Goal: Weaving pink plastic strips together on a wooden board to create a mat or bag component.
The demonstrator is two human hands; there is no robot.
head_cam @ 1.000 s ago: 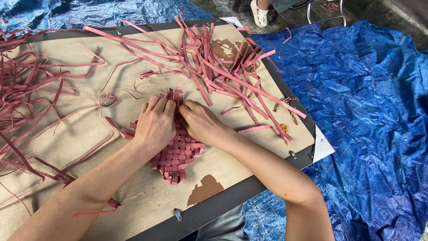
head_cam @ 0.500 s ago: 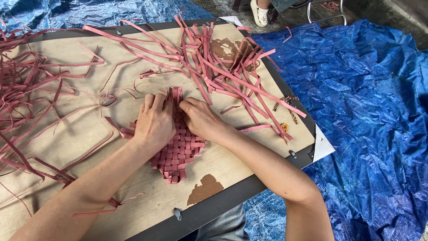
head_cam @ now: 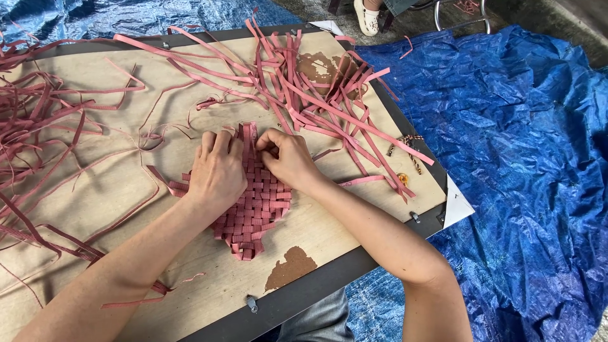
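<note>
A small woven mat of pink strips (head_cam: 259, 212) lies on a light wooden board (head_cam: 316, 234). My left hand (head_cam: 216, 170) presses flat on the mat's left part, fingers pointing away from me. My right hand (head_cam: 288, 158) rests on the mat's upper right, its fingertips pinched on a pink strip at the weave's top edge. Long loose ends of the strips (head_cam: 329, 114) fan out from the mat toward the far right of the board.
A heap of loose pink strips (head_cam: 38, 126) covers the board's left side. A blue tarp (head_cam: 525, 164) spreads on the ground to the right. A white paper corner (head_cam: 456, 206) sticks out under the board. Another person's white shoe (head_cam: 367, 16) is at the top.
Both hands stay on the mat; the right hand's fingers have shifted slightly on the strip at the top edge. Nothing else has moved.
</note>
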